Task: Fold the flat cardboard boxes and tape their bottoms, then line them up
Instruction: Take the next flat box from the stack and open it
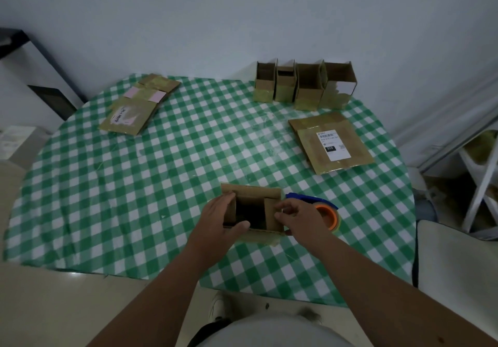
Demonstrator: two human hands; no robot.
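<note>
A small brown cardboard box (252, 193) stands near the front of the table, its open side facing up. My left hand (222, 218) grips its left wall, thumb over the near edge. My right hand (299, 217) holds the right flap and wall. Just right of the box lies a blue tape dispenser (310, 199) with an orange-cored roll (330, 216). Several folded boxes (304, 88) stand in a row at the table's back right. One flat box with a white label (331, 142) lies at the right. A stack of flat boxes (137, 104) lies at the back left.
The round table wears a green-and-white checked cloth (134, 185). A white chair (458, 260) stands at the right, a white shelf frame (482, 179) behind it. A dark-edged cabinet (35, 77) stands at the left by the wall.
</note>
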